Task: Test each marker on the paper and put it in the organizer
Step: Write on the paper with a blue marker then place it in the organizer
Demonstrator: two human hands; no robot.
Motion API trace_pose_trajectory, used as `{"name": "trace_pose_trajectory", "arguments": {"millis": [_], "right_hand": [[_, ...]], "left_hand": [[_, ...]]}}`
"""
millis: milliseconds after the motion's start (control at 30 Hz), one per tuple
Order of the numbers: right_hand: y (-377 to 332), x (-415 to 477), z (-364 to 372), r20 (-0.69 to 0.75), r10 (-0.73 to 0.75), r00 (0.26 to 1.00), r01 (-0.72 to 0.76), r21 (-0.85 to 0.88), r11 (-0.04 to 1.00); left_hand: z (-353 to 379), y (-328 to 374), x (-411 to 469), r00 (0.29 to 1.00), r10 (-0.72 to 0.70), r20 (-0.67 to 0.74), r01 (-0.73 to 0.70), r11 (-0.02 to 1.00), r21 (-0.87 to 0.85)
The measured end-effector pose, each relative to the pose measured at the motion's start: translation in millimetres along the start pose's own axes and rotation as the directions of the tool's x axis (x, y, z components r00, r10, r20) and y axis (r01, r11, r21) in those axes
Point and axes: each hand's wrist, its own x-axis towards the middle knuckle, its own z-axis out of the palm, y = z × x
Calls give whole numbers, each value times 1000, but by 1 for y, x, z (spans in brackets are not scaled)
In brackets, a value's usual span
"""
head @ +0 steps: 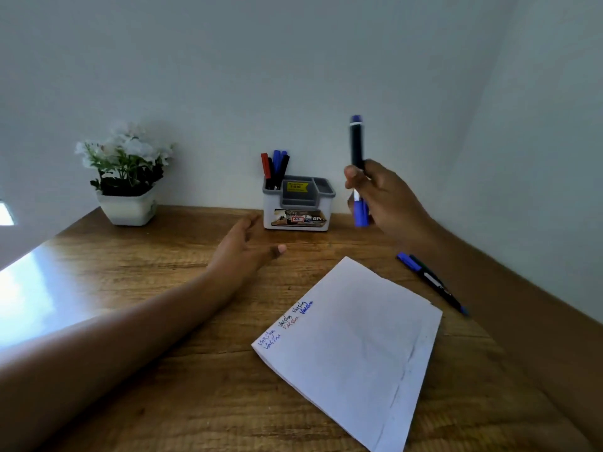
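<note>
My right hand (388, 197) grips a black marker with a blue cap (356, 148), held upright with the cap end down, to the right of the organizer. The white and grey organizer (323, 194) stands against the wall and holds several markers (275, 168) in its left compartment. My left hand (243, 247) reaches forward with straight fingers, its fingertips near the organizer's lower left corner, holding nothing. The white paper (355, 347) lies on the table with several small scribbles in blue, black and red near its left edge. Another blue-capped marker (430, 280) lies on the table right of the paper.
A white pot of white flowers (127, 177) stands at the back left of the wooden table (163, 321). The wall runs close behind the organizer and along the table's right side. A bright glare lies on the table's left part.
</note>
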Motion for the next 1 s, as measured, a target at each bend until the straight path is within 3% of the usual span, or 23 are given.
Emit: {"name": "trace_pose_trajectory", "arguments": {"millis": [33, 100, 167, 300, 400, 533, 633, 900, 1000], "right_hand": [[2, 19, -4, 13, -65, 998, 66, -229, 971], [4, 60, -7, 76, -105, 992, 130, -603, 787], [2, 99, -5, 180, -33, 983, 160, -755, 636], [-9, 153, 4, 385, 79, 920, 317, -846, 428], [-16, 174, 9, 451, 14, 893, 428, -856, 290], [-17, 190, 26, 474, -25, 880, 471, -867, 162], [-15, 195, 44, 486, -6, 874, 484, -868, 116], [12, 186, 73, 501, 61, 863, 471, -843, 261], [22, 181, 70, 496, 17, 868, 481, -849, 216]], "left_hand": [[6, 1, 11, 1000, -27, -8, 26, 999, -19], [19, 4, 33, 1000, -22, -16, 21, 996, -84], [30, 5, 52, 999, -14, -37, 9, 992, -128], [41, 4, 79, 995, -25, -102, 8, 986, -166], [43, 2, 87, 992, -30, -120, 2, 975, -223], [44, 0, 90, 992, -22, -126, -5, 977, -212], [44, 0, 92, 990, -30, -136, 5, 983, -182], [45, -2, 94, 989, -36, -145, 21, 994, -108], [44, -2, 93, 989, -31, -147, 17, 995, -97]]}}
